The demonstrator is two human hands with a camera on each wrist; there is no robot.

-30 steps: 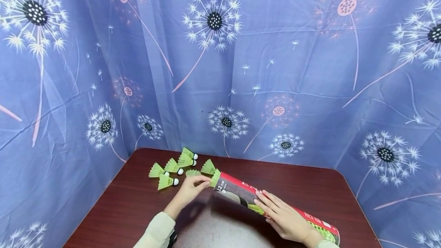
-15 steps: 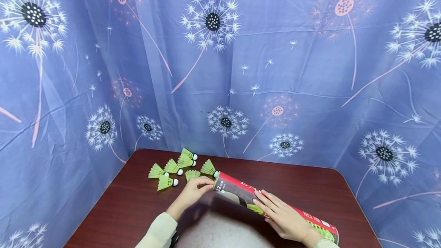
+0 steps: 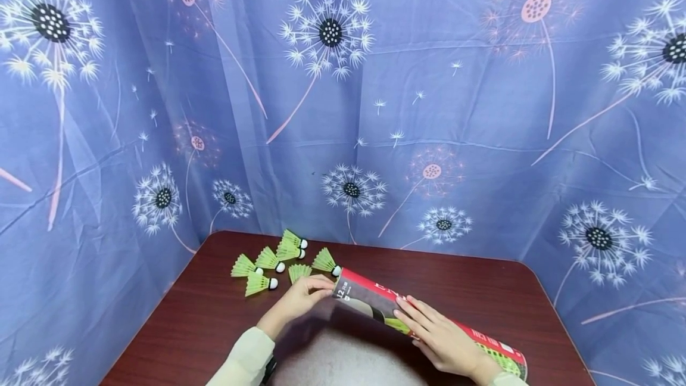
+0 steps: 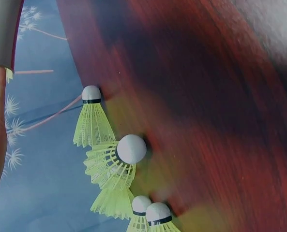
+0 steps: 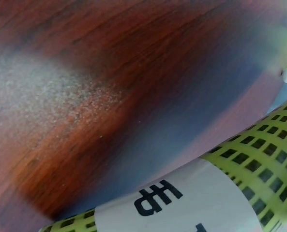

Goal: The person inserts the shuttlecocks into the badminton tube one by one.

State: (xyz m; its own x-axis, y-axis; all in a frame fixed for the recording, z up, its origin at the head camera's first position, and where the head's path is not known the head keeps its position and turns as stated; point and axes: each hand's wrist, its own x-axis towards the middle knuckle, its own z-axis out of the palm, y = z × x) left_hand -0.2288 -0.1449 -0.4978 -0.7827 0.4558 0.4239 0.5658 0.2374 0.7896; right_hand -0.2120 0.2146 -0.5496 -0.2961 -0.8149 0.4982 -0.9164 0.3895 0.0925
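A red, grey and green shuttlecock tube (image 3: 370,296) lies slanted across the table, its left end at my left hand (image 3: 297,302). The left fingers pinch the skirt of a yellow-green shuttlecock right at the tube's mouth. Nearly all of that shuttlecock is hidden inside; a sliver of skirt (image 4: 9,74) shows at the rim in the left wrist view. My right hand (image 3: 445,338) holds the tube around its middle, fingers over the top and thumb on the near side. In the right wrist view the tube's white label (image 5: 182,198) and green mesh print fill the bottom.
Several yellow-green shuttlecocks with white heads (image 3: 258,283) lie at the table's back left. One shuttlecock (image 3: 324,261) lies just behind the tube's mouth. A blue dandelion-print curtain (image 3: 402,106) hangs around the dark red-brown table (image 3: 177,326).
The left hand has moved slightly right to the tube's rim, and the shuttlecock's skirt, sticking out before, has slid into the tube. The right hand stays put on the tube.
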